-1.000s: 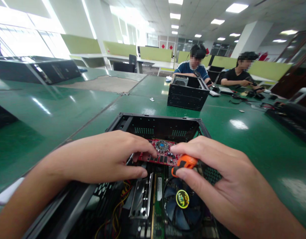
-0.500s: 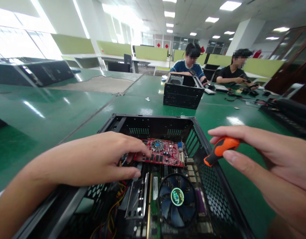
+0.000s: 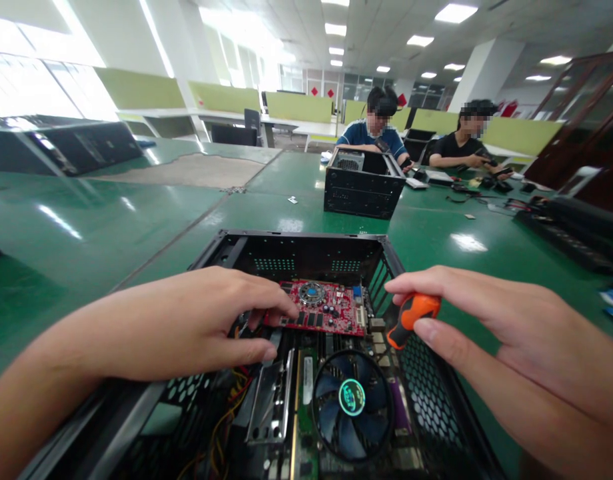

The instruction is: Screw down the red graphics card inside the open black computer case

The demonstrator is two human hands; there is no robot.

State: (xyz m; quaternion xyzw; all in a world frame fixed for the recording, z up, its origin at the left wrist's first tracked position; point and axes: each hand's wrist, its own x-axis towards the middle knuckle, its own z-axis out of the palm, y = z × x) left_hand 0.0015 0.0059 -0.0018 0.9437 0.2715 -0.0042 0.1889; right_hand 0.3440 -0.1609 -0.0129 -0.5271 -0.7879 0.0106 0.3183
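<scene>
A black computer case (image 3: pixel 296 236) lies with its side off in front of me. Inside it, a red graphics card (image 3: pixel 331 310) with a small round fan sits beyond a larger black CPU fan (image 3: pixel 352 407). My left hand (image 3: pixel 231 320) reaches over the left wall, its index finger at the card's left end and its thumb apart from it; the other fingertips are partly hidden. My right hand (image 3: pixel 486 333) pinches an orange and black screwdriver (image 3: pixel 414 319) by the handle, above the right wall. Its handle slants down and left; I cannot clearly make out the shaft.
Another open case (image 3: pixel 364 193) stands farther back on the green table (image 3: pixel 266 207), with one person (image 3: pixel 371 130) behind it and a second person (image 3: pixel 461 147) to the right. A dark case (image 3: pixel 81 148) lies at the left. Cables and parts lie at the right.
My right hand has moved left with the screwdriver, nearer the right end of the graphics card. My left hand stays at the card. The view has shifted slightly.
</scene>
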